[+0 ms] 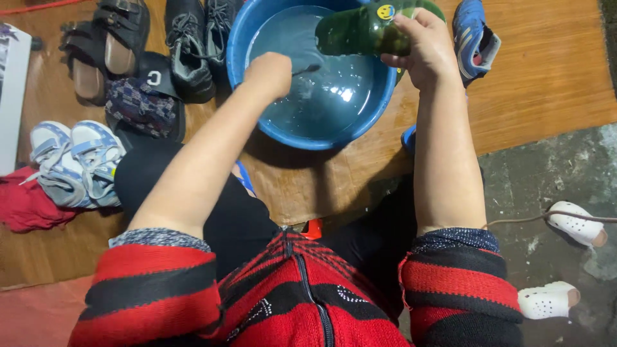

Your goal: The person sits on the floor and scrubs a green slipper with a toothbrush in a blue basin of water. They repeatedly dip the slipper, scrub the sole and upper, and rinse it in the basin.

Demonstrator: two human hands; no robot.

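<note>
Over a blue basin (257,38) of water the right hand (425,48) grips a green clog (366,29) with a yellow badge; the left hand (270,72) presses a grey cloth (302,48) to it — sandals, trainers and white clogs lie around.

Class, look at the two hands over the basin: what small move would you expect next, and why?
Probably the left hand lifts its wet grey cloth from the round blue plastic basin onto the glossy green shoe, since the right hand holds that shoe tilted over the water.
</note>
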